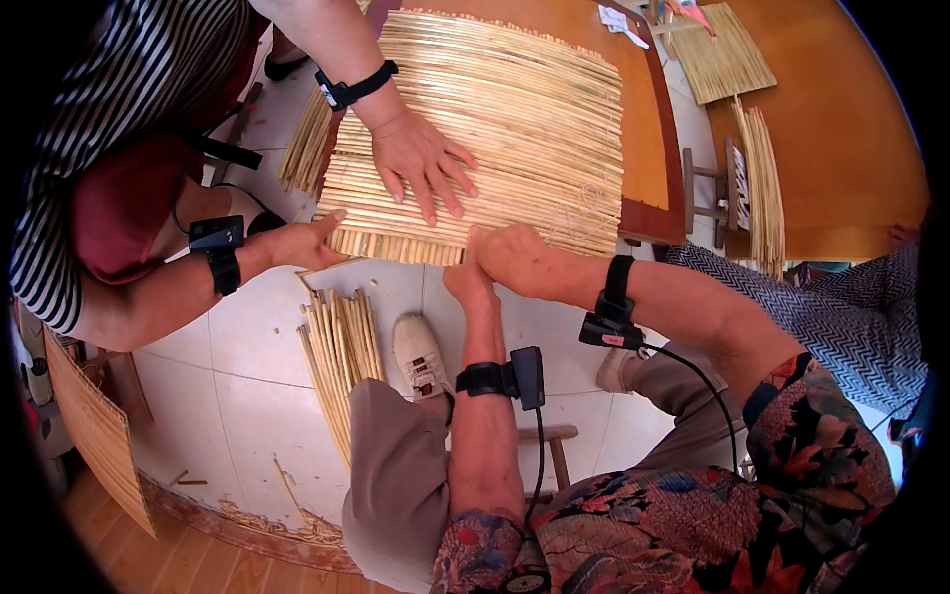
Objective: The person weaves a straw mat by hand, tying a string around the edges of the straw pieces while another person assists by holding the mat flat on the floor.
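Observation:
A mat of pale straw-coloured reed stalks (515, 129) lies over the table, its near edge overhanging toward me. At that edge my left hand (469, 282) is closed, fingers up against the lowest stalks. My right hand (517, 255) is closed too and touches the left one, resting on the mat's near border. What either hand pinches is hidden. Across from me, a co-worker's hand (426, 163) lies spread flat on the mat. The co-worker's other hand (309, 243) grasps the mat's near left corner.
A bundle of loose stalks (341, 342) leans by my left knee. Under the mat is a brown wooden table (653, 148). At right, another table (821, 119) bears a smaller mat (717, 54) and more stalks (760, 188). A woven panel (99, 436) stands at lower left.

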Tool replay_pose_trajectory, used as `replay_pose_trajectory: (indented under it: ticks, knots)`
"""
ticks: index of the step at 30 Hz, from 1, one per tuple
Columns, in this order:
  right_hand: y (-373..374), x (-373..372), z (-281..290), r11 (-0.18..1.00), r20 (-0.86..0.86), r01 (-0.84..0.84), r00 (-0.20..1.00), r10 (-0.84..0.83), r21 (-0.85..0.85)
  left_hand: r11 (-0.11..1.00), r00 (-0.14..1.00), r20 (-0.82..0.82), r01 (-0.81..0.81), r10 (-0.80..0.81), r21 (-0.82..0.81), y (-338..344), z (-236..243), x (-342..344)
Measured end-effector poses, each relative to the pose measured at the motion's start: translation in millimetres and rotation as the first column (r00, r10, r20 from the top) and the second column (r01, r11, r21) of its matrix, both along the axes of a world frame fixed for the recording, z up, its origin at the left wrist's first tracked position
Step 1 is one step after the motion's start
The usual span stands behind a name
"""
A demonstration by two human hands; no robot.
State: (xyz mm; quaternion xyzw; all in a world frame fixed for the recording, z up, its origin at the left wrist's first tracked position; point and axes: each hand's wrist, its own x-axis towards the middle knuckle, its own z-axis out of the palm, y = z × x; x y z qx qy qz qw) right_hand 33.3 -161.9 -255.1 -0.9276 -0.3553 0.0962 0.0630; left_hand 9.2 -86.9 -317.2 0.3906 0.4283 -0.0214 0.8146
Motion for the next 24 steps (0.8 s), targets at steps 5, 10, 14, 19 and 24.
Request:
replay_pose_trajectory:
  ticks: [5,10,14,19,24]
  knots:
    - [15,-1,1,0.966,-0.134,0.235,0.96,-0.248,-0.105,0.999,1.0,0.008,-0.025,0.025,0.021,-4,-7,-1]
    - [12,-5,3,0.931,-0.259,0.365,0.899,-0.353,-0.002,0.994,0.995,-0.043,0.096,-0.094,0.053,1,-11,2]
    - [-19,-18,22,0.92,-0.216,0.373,0.914,-0.343,0.121,0.981,0.981,-0.039,0.193,-0.192,0.002,8,-1,1]
    - [-71,-80,31,0.973,-0.08,0.159,0.986,-0.148,0.166,0.971,0.97,-0.123,0.222,-0.211,0.086,6,-5,2]
    - [-75,-121,-63,0.75,-0.51,0.559,0.787,-0.347,0.353,0.966,0.96,-0.159,0.246,-0.231,0.084,4,-4,3]
